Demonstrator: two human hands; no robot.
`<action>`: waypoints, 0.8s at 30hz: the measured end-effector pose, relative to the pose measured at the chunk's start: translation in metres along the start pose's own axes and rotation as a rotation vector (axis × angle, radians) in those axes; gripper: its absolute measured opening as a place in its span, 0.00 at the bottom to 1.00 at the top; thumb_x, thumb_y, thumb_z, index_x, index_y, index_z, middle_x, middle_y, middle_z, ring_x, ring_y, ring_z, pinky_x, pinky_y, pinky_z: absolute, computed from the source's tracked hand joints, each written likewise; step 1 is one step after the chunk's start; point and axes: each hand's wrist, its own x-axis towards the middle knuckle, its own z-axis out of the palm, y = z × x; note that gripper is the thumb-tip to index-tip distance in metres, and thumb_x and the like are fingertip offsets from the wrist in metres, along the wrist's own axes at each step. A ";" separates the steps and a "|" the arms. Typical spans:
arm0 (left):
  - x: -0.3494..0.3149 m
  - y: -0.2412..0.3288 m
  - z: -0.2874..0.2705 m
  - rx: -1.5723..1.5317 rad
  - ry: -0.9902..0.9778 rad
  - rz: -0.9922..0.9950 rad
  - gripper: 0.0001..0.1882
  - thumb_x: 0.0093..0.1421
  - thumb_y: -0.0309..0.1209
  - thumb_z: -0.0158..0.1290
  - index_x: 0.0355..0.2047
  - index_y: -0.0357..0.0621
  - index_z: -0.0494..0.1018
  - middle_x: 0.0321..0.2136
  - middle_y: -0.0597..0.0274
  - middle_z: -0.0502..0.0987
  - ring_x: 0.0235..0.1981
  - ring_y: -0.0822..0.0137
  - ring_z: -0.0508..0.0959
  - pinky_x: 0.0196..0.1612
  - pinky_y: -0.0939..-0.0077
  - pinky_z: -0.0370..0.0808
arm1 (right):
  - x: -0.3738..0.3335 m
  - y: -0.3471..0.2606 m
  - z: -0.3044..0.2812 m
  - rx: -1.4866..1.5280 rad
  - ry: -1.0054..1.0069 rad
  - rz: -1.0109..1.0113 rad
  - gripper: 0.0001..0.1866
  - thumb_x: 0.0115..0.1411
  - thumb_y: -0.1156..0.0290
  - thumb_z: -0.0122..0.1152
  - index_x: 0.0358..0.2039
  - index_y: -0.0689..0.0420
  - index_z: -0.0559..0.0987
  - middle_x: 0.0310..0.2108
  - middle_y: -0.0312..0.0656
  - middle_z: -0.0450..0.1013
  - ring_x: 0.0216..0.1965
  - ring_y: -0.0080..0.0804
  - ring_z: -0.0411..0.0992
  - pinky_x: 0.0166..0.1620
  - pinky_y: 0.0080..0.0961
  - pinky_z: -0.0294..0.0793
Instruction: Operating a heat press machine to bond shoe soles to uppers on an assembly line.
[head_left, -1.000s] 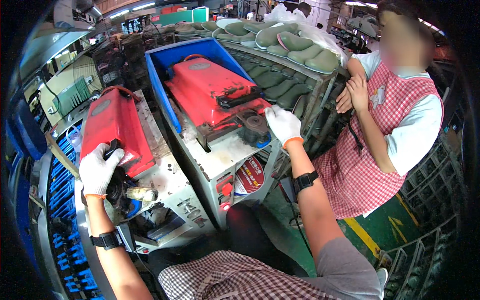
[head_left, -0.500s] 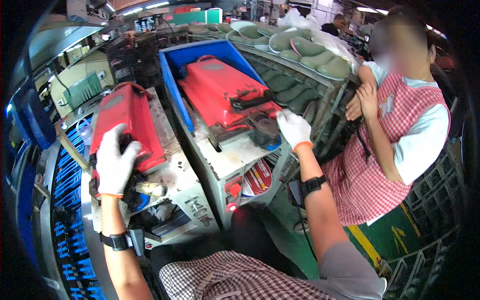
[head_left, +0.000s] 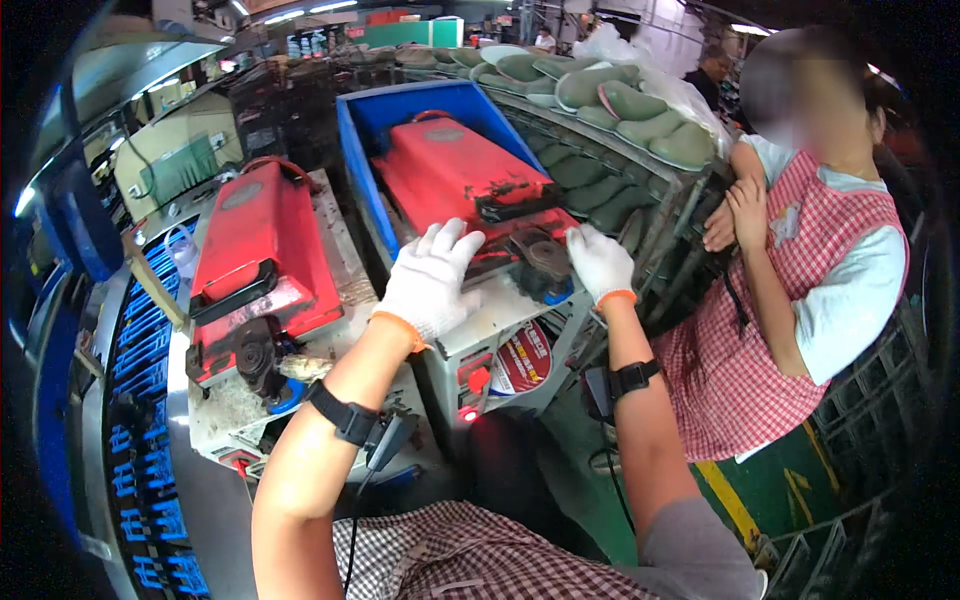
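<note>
Head view, left glove: left hand [head_left: 430, 280] in white knit, fingers extended and slightly parted, thumb out to the side; nothing visibly grasped; contact with the machine beneath cannot be told.
Head view, right glove: right hand [head_left: 602, 264] beside the black knob [head_left: 543, 260], fingers close together and partly bent; whether it grips or touches the knob cannot be told.
Right machine: red cover [head_left: 455, 165] with a black handle [head_left: 515, 203], partly within a blue housing [head_left: 358, 150], just beyond both hands.
Left machine: second red cover [head_left: 255, 235], apart from the hands.
</note>
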 end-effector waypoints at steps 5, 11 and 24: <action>0.016 -0.002 0.028 0.087 -0.093 -0.006 0.44 0.55 0.46 0.65 0.70 0.50 0.63 0.70 0.41 0.63 0.71 0.39 0.63 0.71 0.47 0.62 | 0.001 -0.008 0.008 0.043 -0.025 -0.033 0.27 0.69 0.44 0.40 0.44 0.49 0.82 0.42 0.57 0.81 0.47 0.62 0.79 0.53 0.56 0.75; 0.014 0.000 0.058 0.149 -0.142 0.043 0.40 0.56 0.46 0.61 0.68 0.48 0.65 0.67 0.45 0.67 0.70 0.39 0.65 0.70 0.45 0.62 | -0.012 -0.003 -0.002 0.010 -0.008 -0.013 0.27 0.71 0.46 0.39 0.43 0.52 0.82 0.41 0.56 0.81 0.46 0.61 0.79 0.51 0.54 0.76; 0.021 -0.012 0.033 0.162 0.124 0.192 0.40 0.49 0.34 0.64 0.65 0.50 0.68 0.61 0.48 0.73 0.64 0.39 0.71 0.66 0.44 0.67 | -0.118 -0.023 -0.036 0.438 -0.117 -0.319 0.18 0.69 0.54 0.57 0.52 0.49 0.82 0.38 0.53 0.82 0.42 0.54 0.81 0.46 0.44 0.81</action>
